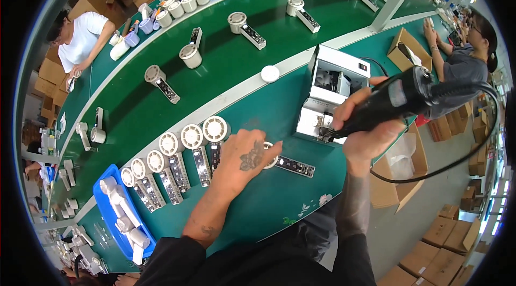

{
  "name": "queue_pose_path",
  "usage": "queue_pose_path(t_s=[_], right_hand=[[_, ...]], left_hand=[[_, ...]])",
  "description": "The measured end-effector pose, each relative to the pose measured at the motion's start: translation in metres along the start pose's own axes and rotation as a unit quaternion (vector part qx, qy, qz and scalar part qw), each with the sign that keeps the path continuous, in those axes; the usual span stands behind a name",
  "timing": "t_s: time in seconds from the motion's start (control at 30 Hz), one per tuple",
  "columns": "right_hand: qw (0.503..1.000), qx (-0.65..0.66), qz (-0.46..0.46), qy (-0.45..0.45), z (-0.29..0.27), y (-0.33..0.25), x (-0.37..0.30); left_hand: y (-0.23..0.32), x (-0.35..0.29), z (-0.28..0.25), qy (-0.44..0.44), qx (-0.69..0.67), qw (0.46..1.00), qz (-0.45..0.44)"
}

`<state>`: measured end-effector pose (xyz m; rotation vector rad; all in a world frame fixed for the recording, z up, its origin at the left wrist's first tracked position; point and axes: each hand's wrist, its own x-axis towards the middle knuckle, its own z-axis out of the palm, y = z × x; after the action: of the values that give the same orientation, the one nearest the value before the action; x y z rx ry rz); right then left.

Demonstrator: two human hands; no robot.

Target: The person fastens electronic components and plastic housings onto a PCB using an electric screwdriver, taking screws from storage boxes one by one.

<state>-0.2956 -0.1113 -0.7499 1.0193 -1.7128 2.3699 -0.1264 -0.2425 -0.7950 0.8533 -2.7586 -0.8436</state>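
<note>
Pressing: fan unit (pixel 285 164) pinned under spread left hand (pixel 248 155) | black screwdriver (pixel 395 99) clamped in right hand (pixel 364 125) | open worktop (pixel 279 200) toward near edge

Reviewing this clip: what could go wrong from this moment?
The left hand covers the fan being held down, so the driver in the right hand could come down on fingers if lowered carelessly. Its cord loops off the table edge and might snag. The row of fans beside the left wrist could get knocked.
</note>
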Motion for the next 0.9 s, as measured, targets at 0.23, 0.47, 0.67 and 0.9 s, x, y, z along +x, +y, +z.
queue_pose_path(t_s=[0.23, 0.47, 0.67, 0.9], right_hand=[[0.992, 0.082, 0.098, 0.017, -0.006, -0.002, -0.042], [0.989, 0.124, 0.067, 0.039, -0.017, -0.009, -0.083], [0.986, 0.139, 0.075, 0.05, -0.021, 0.002, -0.088], [0.981, 0.184, 0.018, 0.063, -0.021, -0.008, -0.091]], left_hand=[[0.0, -0.004, 0.008, 0.025, 0.086, 0.996, -0.027], [-0.014, -0.003, 0.025, 0.176, -0.098, 0.975, 0.093], [-0.026, 0.002, 0.037, 0.05, -0.224, 0.967, 0.109], [-0.028, 0.005, 0.042, 0.029, -0.205, 0.97, 0.127]])
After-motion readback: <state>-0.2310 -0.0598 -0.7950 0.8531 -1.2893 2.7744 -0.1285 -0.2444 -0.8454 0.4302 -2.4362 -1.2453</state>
